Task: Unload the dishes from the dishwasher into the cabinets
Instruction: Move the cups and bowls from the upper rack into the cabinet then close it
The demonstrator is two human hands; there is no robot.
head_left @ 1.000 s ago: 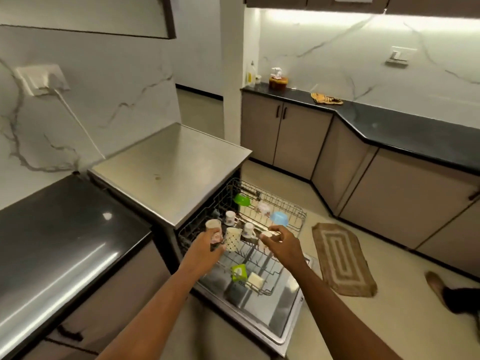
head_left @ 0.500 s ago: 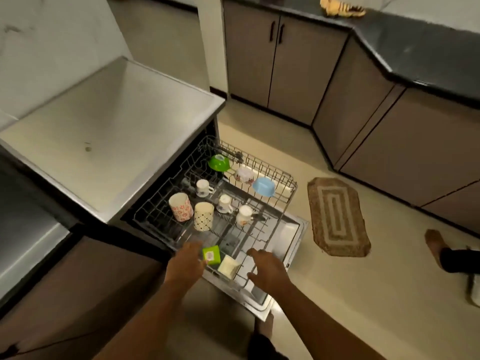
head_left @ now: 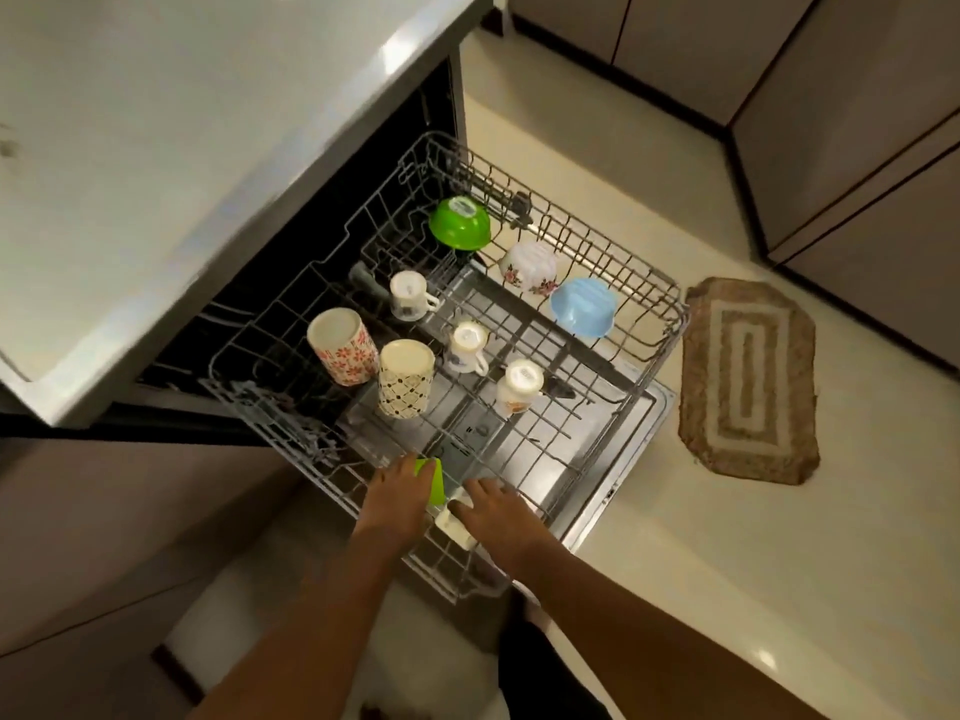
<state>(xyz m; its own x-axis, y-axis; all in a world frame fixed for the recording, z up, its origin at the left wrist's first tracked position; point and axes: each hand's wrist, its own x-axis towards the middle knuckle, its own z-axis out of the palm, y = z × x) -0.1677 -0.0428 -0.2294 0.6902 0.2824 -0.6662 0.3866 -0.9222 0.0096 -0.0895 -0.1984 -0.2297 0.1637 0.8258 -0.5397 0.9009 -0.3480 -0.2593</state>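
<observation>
Both your hands are down at the near edge of the pulled-out rack [head_left: 670,324], side by side and close together. Your left hand [head_left: 397,498] lies over a green cup [head_left: 436,483], fingers laid on its near side; whether they curl round it or only rest there you cannot tell from here. Your right hand [head_left: 498,514] lies over a white cup [head_left: 453,523] just beside the green one, fingers spread fairly straight across it, and a grip cannot be made out either. The two small cups sit touching or nearly so in the front row, directly under your palms, each nearer to the hand above it: green to the left, white to the right. Both look squarish and lie tilted between the wires, the green one's long side running away from you toward the rack's middle. The lift probably wants to go straight up, clear of the tines. Everything else lies farther from you: a floral tumbler [head_left: 343,353] and a dotted tumbler [head_left: 405,379] upside down at the left, three small white mugs [head_left: 467,348] in the middle, and at the far side a green bowl [head_left: 460,223], a floral bowl [head_left: 530,265] and a blue bowl [head_left: 584,306], all inverted. The rack looks nearly full, so the unloading seems barely begun.
</observation>
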